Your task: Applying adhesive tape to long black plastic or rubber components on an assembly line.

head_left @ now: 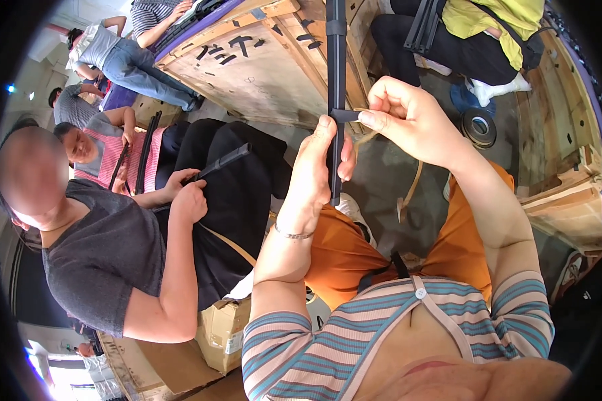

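Note:
A long, narrow black strip or bar (pixel 336 67) stands upright in front of me, running up out of the top of the view. My left hand (pixel 314 164) is closed around its lower part, thumb along one side and fingertips showing on the other. Across the bar just above that thumb lies a short piece of dark tape (pixel 346 115). My right hand (pixel 415 127) pinches the tape's free end between thumb and finger. From there a thin tan strip (pixel 419 180), perhaps tape backing, curls down toward the floor. Higher up, a dark band (pixel 336 27) wraps the bar.
Wooden crates (pixel 247 80) stand ahead, another crate (pixel 555 174) at right. A black tape roll (pixel 479 128) lies right of my hand. Close on my left, a person in a dark shirt (pixel 114 247) handles a black strip (pixel 227 159). A cardboard box (pixel 224 334) sits lower left.

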Motion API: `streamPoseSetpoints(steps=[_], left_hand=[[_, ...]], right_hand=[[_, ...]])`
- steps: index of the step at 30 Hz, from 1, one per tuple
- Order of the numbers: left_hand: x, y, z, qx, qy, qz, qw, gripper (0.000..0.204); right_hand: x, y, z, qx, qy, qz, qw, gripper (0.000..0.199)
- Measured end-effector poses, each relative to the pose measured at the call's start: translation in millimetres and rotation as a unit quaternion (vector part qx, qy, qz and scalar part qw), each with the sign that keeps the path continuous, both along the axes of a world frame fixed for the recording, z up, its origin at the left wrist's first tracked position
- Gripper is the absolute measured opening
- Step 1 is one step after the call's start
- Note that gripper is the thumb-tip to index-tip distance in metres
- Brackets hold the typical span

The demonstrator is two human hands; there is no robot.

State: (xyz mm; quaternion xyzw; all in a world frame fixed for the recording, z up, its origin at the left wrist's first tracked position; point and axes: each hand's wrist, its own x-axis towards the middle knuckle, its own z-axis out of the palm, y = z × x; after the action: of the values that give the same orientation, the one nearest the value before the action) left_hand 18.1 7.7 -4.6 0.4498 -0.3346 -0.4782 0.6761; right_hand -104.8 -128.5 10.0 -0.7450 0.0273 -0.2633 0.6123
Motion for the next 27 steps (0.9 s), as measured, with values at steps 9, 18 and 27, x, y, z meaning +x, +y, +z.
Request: streamPoseSetpoints(steps=[9,18,27], left_hand=[[-11.7,0.0,8.3,0.077,-0.192,0.201,0.958,0.017],[-12.4,-2.8,-0.3,0.086,-0.422,0.268,0.862,0.016],[-17.2,-2.4,-0.4,0.023,-0.412,0.272,0.869,0.017]], right_hand=[[-3.4,-4.1,3.6,-0.049,0.069,-0.050,0.995,0.027],[-1.8,2.2,7.3,0.029,0.066,0.052,0.996,0.017],[3.1,-3.1,-4.2,0.015,0.003,0.070,0.997,0.026]])
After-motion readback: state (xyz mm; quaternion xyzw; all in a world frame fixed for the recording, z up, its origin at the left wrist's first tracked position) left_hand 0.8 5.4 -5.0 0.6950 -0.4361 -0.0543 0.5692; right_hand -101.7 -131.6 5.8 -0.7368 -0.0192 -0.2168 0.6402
